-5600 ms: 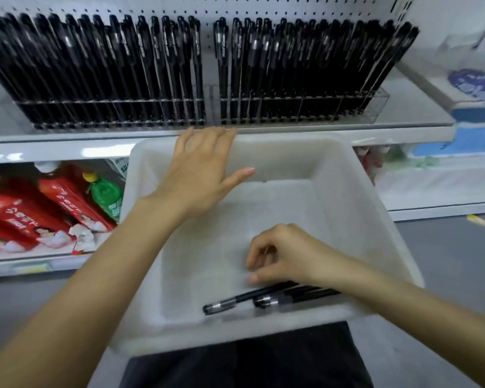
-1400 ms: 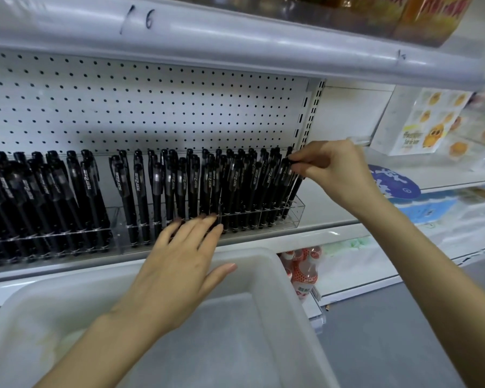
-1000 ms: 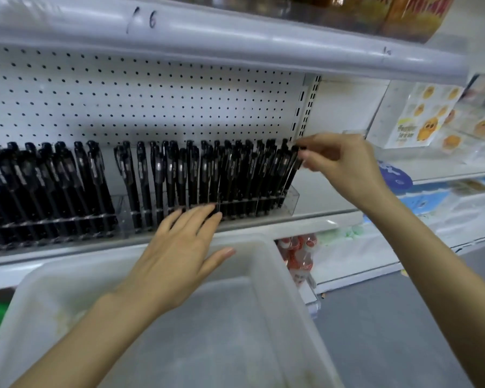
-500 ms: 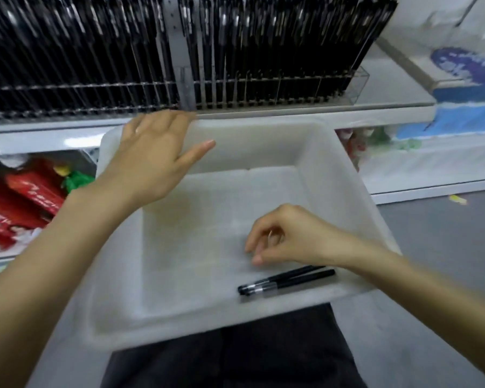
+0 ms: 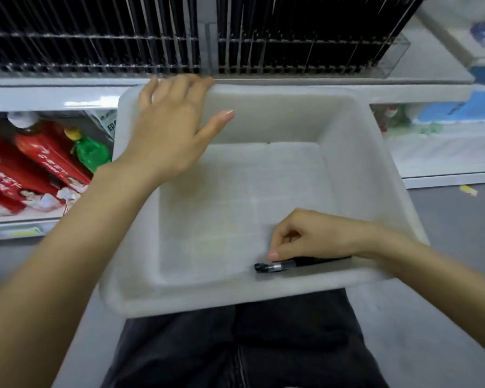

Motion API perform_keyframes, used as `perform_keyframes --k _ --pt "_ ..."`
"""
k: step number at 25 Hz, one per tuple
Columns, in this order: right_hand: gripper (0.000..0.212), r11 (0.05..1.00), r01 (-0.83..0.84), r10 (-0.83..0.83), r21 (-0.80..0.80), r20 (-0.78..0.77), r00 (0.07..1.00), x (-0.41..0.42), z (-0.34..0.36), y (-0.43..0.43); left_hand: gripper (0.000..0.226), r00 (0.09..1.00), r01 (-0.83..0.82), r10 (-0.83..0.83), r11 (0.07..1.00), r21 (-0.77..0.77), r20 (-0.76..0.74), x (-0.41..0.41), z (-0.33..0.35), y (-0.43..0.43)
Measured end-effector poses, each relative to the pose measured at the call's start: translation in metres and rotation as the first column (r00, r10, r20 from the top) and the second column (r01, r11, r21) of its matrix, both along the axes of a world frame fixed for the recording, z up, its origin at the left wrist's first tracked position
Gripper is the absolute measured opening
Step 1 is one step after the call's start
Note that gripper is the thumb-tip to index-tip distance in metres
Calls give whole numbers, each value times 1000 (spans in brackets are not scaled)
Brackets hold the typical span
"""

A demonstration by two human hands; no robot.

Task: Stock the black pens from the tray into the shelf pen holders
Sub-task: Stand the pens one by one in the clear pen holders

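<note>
Left hand (image 5: 168, 127) lies flat on the tray's (image 5: 370, 169) far-left rim, fingers straight and relaxed, thumb splayed over the inside wall. It grasps nothing.

Right hand (image 5: 314, 236) is down inside the tray at the near-right corner, fingers curled, thumb tip touching the barrel of a black pen (image 5: 280, 266). Can't tell if the pinch is actually closed around it – the hand covers most of the barrel.

The pen lies flat on the tray floor against the near wall, with its clear grip end and tip pointing left. Can't tell if a second pen sits under the hand.

The shelf pen holders (image 5: 291, 51) are just beyond the tray's far rim – packed with black pens, blurred.

Lower shelf on the left holds red packs (image 5: 34, 163) and a green bottle (image 5: 91, 152). Dark trousers (image 5: 235, 345) show below the tray.
</note>
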State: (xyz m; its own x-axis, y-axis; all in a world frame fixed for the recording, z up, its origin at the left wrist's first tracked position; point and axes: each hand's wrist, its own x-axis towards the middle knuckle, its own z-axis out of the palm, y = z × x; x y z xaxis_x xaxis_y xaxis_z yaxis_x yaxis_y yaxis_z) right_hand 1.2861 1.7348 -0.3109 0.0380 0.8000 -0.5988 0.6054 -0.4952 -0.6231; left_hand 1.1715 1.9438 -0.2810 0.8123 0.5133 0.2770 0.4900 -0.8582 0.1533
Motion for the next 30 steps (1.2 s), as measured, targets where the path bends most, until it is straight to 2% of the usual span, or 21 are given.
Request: perform_keyframes --k 3,7,12,14,17,21,25,30 --pt "25 999 -7 4 -43 -71 997 2 2 -1 72 1000 2 -2 1000 -6 9 1 0 -1" --pt "14 998 5 -16 -62 -177 984 4 5 -2 71 1000 9 -9 1000 -20 15 1 -1 1" --pt "15 997 39 -53 -73 -199 979 4 1 -1 71 1000 9 -8 1000 -28 23 1 -3 1" --pt "12 995 91 -94 -29 -182 979 5 2 1 73 1000 10 -10 1000 -28 18 1 -2 1" --pt "10 970 203 -176 130 -198 964 5 9 4 71 1000 9 -8 999 -38 12 1 -1 1" --pt "16 877 261 -192 405 -203 960 10 29 6 68 999 33 -32 997 -63 6 1 5 -2" --pt "23 788 257 -194 559 -170 966 26 53 8 74 994 102 -105 992 -80 -42 6 17 -12" --pt "36 512 457 -378 727 -287 880 75 94 5 84 973 231 -229 973 28 -39 42 47 -27"
